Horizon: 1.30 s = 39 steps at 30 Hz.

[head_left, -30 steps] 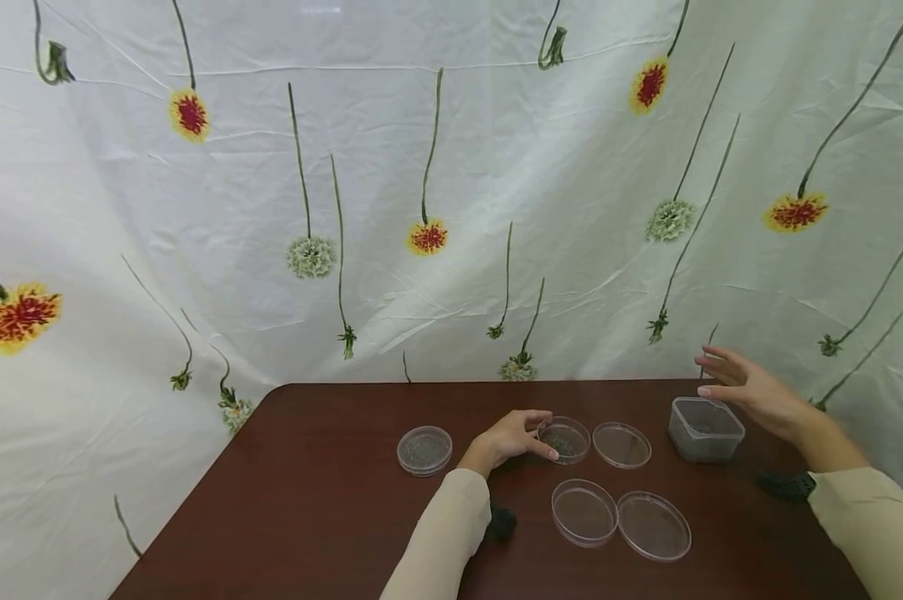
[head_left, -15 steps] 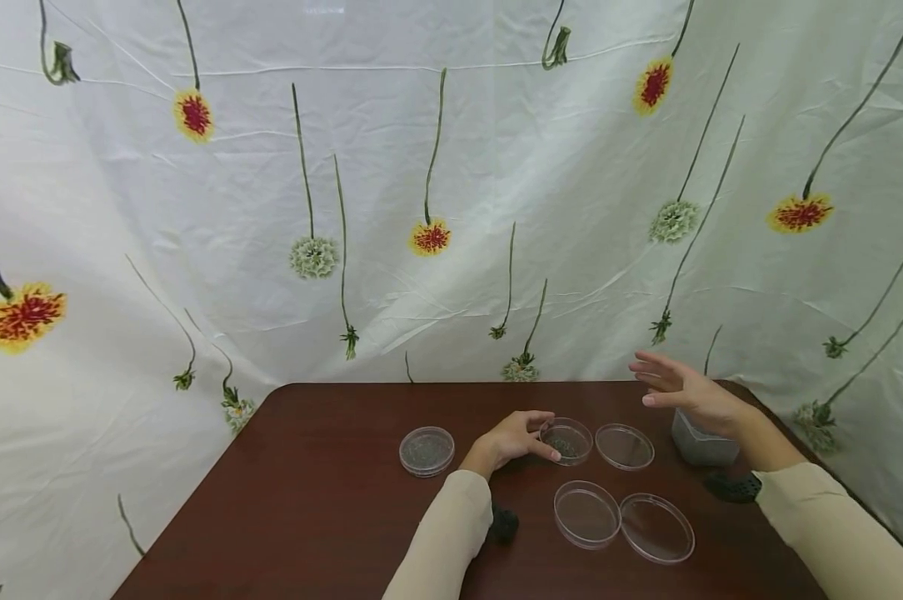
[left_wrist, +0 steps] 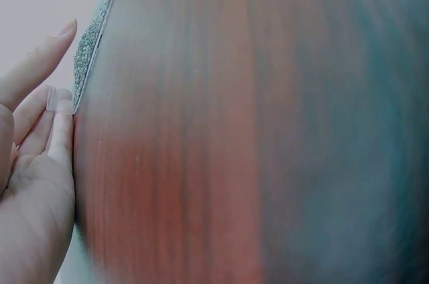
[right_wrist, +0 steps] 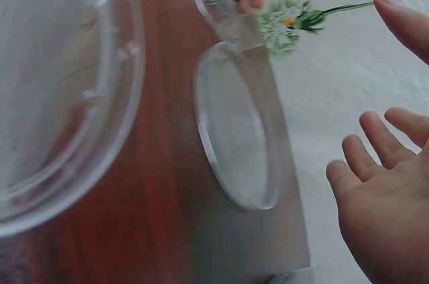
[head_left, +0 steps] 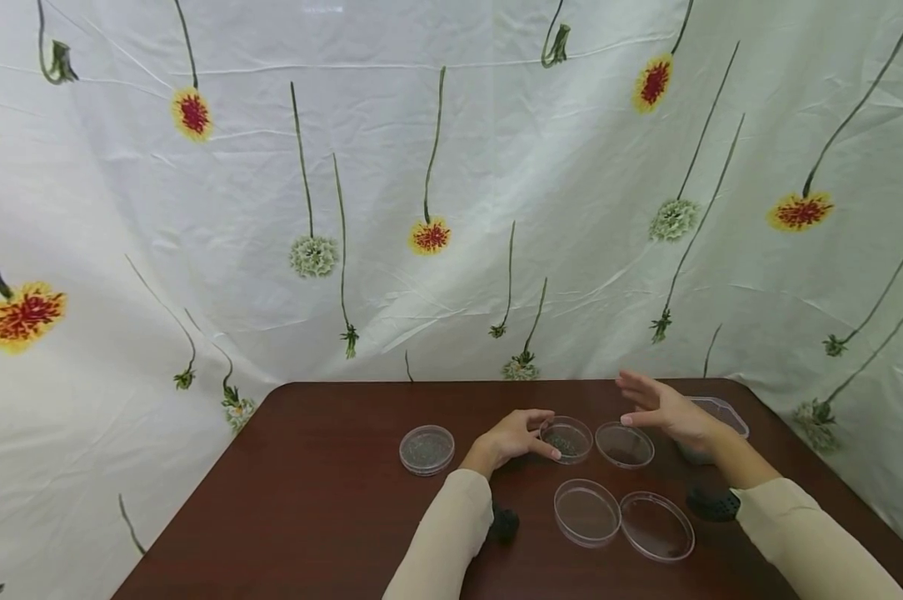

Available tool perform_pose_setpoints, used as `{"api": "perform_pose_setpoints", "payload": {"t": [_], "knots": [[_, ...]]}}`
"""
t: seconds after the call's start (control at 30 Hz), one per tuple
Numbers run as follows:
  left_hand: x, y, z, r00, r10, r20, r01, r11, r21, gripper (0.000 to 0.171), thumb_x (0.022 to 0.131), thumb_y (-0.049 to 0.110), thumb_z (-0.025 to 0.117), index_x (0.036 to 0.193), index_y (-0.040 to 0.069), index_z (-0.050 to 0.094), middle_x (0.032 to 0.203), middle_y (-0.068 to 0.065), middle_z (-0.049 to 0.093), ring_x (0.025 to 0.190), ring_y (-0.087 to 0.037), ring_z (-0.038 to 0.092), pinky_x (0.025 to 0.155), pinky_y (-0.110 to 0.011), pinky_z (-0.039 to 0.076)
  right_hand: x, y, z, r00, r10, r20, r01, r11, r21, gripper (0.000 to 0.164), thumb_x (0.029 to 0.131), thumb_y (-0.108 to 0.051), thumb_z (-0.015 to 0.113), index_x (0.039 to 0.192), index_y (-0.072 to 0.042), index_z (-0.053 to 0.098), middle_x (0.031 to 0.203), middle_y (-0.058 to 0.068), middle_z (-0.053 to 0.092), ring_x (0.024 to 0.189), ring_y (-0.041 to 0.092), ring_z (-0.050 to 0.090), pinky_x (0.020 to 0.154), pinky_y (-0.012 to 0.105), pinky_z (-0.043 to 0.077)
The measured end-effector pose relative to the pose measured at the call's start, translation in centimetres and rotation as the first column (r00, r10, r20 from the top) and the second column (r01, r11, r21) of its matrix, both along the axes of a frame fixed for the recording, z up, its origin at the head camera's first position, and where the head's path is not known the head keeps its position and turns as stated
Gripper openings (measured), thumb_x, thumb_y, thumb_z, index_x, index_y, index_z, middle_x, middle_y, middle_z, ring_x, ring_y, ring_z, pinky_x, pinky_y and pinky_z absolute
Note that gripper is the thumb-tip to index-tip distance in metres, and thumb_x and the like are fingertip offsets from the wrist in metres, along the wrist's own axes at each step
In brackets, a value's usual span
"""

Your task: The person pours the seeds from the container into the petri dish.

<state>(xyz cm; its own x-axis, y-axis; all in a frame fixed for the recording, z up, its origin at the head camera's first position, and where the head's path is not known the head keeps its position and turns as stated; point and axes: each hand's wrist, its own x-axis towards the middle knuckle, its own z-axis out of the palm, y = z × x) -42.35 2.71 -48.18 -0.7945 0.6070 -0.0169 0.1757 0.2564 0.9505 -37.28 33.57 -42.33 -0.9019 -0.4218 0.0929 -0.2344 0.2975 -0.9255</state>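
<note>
In the head view my left hand [head_left: 513, 436] holds a clear petri dish [head_left: 576, 427] at its left side, thumb at the front rim and fingers behind. A heap of dark greenish grains [left_wrist: 90, 46] lies in that dish. My right hand [head_left: 669, 410] hovers with fingers spread and nothing between them, above the back right of a round clear petri dish lid [head_left: 626, 447]. In the right wrist view the lid [right_wrist: 231, 130] lies beside the grain-filled dish. Behind the right hand, a translucent plastic tub [head_left: 729, 412] is partly hidden.
Nearer the front lie a clear petri dish [head_left: 586, 512] and another lid [head_left: 656, 527], edges touching. A closed-looking petri dish with greyish contents [head_left: 426, 450] stands to the left. The dark red-brown table [head_left: 309, 508] meets a flower-printed white cloth [head_left: 384, 167] at the back.
My right hand has moved left from over the plastic tub, then lowered toward the lid. The left hand has stayed at the petri dish.
</note>
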Motion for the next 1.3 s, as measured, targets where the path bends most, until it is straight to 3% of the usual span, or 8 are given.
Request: {"api": "perform_pose_setpoints", "payload": {"t": [0.07, 0.17, 0.43, 0.7, 0.8, 0.93, 1.13, 1.3], "knots": [[0.0, 0.0, 0.0, 1.000, 0.001, -0.001, -0.001, 1.000, 0.000, 0.078, 0.086, 0.002, 0.084, 0.155, 0.004, 0.048, 0.153, -0.008, 0.051, 0.145, -0.027, 0.042, 0.114, -0.043, 0.040, 0.1, -0.2, -0.5, 1.000, -0.024, -0.010, 0.024, 0.999, 0.024, 0.093, 0.098, -0.008, 0.071, 0.161, 0.009, 0.006, 0.164, 0.035, 0.009, 0.151, 0.054, 0.005, 0.116, 0.068, 0.020], [0.0, 0.0, 0.1, 1.000, -0.002, -0.002, 0.002, 1.000, -0.002, 0.078, 0.087, 0.002, 0.084, 0.155, 0.004, 0.047, 0.153, -0.008, 0.051, 0.145, -0.027, 0.042, 0.114, -0.043, 0.040, 0.2, -0.3, -1.2, 0.999, -0.050, -0.018, 0.051, 0.997, 0.054, 0.095, 0.095, -0.009, 0.075, 0.160, 0.011, 0.009, 0.164, 0.036, 0.009, 0.150, 0.055, 0.004, 0.116, 0.071, 0.012], [0.2, -0.1, 0.2, 1.000, 0.002, -0.004, -0.002, 1.000, 0.004, 0.076, 0.086, 0.000, 0.084, 0.154, 0.004, 0.049, 0.152, -0.009, 0.052, 0.145, -0.027, 0.043, 0.114, -0.044, 0.039, 0.7, -0.4, -2.3, 0.998, -0.055, 0.020, 0.053, 0.993, 0.103, 0.101, 0.091, -0.012, 0.080, 0.160, 0.012, 0.010, 0.164, 0.037, 0.007, 0.149, 0.057, 0.004, 0.114, 0.074, 0.012], [0.2, 0.0, 0.2, 1.000, 0.005, -0.004, -0.005, 1.000, 0.006, 0.074, 0.086, 0.000, 0.084, 0.153, 0.004, 0.051, 0.151, -0.009, 0.054, 0.143, -0.028, 0.045, 0.113, -0.043, 0.041, 1.1, -0.4, -2.5, 0.995, -0.048, 0.083, 0.030, 0.978, 0.204, 0.106, 0.085, -0.004, 0.084, 0.156, 0.018, 0.009, 0.160, 0.043, 0.010, 0.145, 0.062, 0.012, 0.113, 0.073, 0.020], [0.1, 0.0, 0.3, 1.000, 0.001, -0.002, -0.001, 1.000, 0.002, 0.075, 0.086, 0.001, 0.084, 0.153, 0.004, 0.050, 0.151, -0.009, 0.054, 0.144, -0.028, 0.044, 0.112, -0.043, 0.041, 1.1, -0.4, -2.5, 0.996, -0.046, 0.082, 0.022, 0.962, 0.273, 0.109, 0.080, -0.002, 0.088, 0.155, 0.019, 0.012, 0.155, 0.045, 0.021, 0.140, 0.060, 0.028, 0.110, 0.068, 0.030], [0.0, -0.1, 0.4, 1.000, -0.001, 0.002, 0.001, 1.000, -0.004, 0.076, 0.087, 0.002, 0.084, 0.154, 0.005, 0.049, 0.152, -0.009, 0.053, 0.144, -0.028, 0.044, 0.113, -0.043, 0.041, 0.8, -0.4, -2.5, 0.999, -0.041, 0.022, 0.029, 0.917, 0.397, 0.108, 0.074, -0.003, 0.093, 0.152, 0.021, 0.021, 0.143, 0.042, 0.035, 0.125, 0.055, 0.043, 0.100, 0.062, 0.042], [0.0, -0.2, 0.2, 1.000, -0.001, 0.004, 0.001, 1.000, -0.009, 0.076, 0.087, 0.003, 0.084, 0.154, 0.005, 0.049, 0.152, -0.008, 0.052, 0.144, -0.028, 0.043, 0.112, -0.043, 0.041, -0.1, -0.6, -2.6, 0.999, -0.047, 0.007, 0.039, 0.895, 0.444, 0.094, 0.073, -0.005, 0.093, 0.147, 0.017, 0.039, 0.145, 0.037, 0.038, 0.129, 0.058, 0.040, 0.100, 0.064, 0.043], [0.0, -0.1, 0.2, 1.000, -0.004, 0.008, 0.004, 1.000, -0.009, 0.076, 0.087, 0.002, 0.084, 0.154, 0.005, 0.048, 0.153, -0.008, 0.051, 0.144, -0.030, 0.043, 0.112, -0.043, 0.041, -0.2, -0.7, -2.5, 0.999, -0.047, -0.002, 0.042, 0.889, 0.457, 0.091, 0.072, -0.006, 0.094, 0.144, 0.016, 0.042, 0.141, 0.035, 0.043, 0.126, 0.055, 0.043, 0.100, 0.065, 0.042]]}}
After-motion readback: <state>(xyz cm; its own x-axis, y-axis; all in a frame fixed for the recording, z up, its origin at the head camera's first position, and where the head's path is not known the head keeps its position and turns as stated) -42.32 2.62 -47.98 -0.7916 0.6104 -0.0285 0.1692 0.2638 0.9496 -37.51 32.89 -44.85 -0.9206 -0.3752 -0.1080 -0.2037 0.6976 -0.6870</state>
